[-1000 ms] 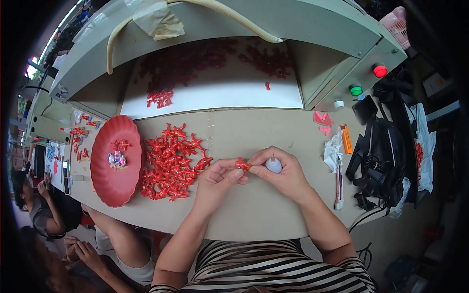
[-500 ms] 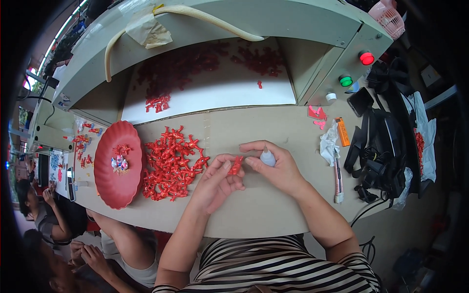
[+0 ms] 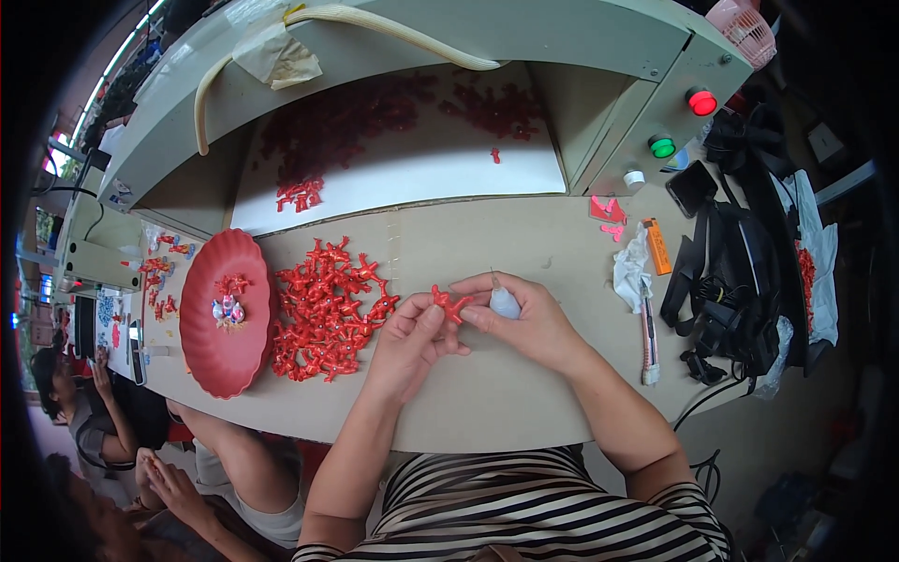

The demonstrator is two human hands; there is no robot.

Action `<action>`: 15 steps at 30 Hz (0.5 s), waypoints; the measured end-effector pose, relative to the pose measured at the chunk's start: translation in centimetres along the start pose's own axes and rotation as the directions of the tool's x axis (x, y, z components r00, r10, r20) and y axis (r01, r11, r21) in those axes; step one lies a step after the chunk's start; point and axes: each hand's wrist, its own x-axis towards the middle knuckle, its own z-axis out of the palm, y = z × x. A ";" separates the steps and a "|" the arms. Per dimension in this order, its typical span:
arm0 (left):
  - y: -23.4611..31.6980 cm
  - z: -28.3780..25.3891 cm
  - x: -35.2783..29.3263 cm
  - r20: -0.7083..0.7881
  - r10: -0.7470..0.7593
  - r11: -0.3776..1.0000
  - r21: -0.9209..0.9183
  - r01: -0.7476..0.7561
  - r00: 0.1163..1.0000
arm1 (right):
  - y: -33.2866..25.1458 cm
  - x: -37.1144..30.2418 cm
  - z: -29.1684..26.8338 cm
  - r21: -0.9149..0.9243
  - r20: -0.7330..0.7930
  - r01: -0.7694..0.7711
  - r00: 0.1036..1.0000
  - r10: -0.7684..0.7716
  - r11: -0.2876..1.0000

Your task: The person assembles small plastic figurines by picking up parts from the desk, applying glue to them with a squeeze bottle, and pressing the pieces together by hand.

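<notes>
A small glossy red figurine (image 3: pixel 449 303) with stubby limbs is pinched between the thumb and fingers of my left hand (image 3: pixel 405 345). My right hand (image 3: pixel 538 328) holds a small whitish squeeze bottle (image 3: pixel 504 303) with a thin needle tip pointing up and away from me. The right thumb and forefinger also reach to the figurine's right side. Just left of my left hand lies a pile of similar red figurines (image 3: pixel 323 323). Further left, a red scalloped dish (image 3: pixel 206 347) holds a few red pieces and several small white, blue and pink figures (image 3: pixel 228 312).
A grey-green booth (image 3: pixel 599 47) with more red pieces inside stands behind the table. To the right lie a white tissue (image 3: pixel 631 267), an orange box (image 3: pixel 657 247), a brush-like stick (image 3: pixel 648 347) and a black bag (image 3: pixel 726 272). Other people sit at the left.
The figurine has been turned in my fingers, so its limbs now spread sideways. My right fingers and the bottle have shifted slightly left.
</notes>
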 end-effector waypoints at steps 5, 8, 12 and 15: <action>0.0 0.0 0.0 -0.009 -0.018 0.999 0.043 0.019 1.000 | 0.0 0.0 -0.4 0.002 0.007 -0.039 0.999 0.039 0.999; -0.1 -0.2 0.0 -0.003 -0.016 0.999 0.039 0.016 1.000 | 0.0 0.0 -0.4 -0.045 0.001 -0.038 0.999 0.038 0.998; -0.1 -0.2 0.1 0.022 -0.005 1.000 0.029 0.004 1.000 | 0.0 0.0 -0.4 -0.045 -0.051 -0.065 0.997 0.063 0.997; -0.2 -0.2 0.0 -0.011 -0.003 0.998 0.069 0.004 1.000 | 0.2 0.1 -0.4 -0.052 -0.050 -0.071 0.996 0.069 0.996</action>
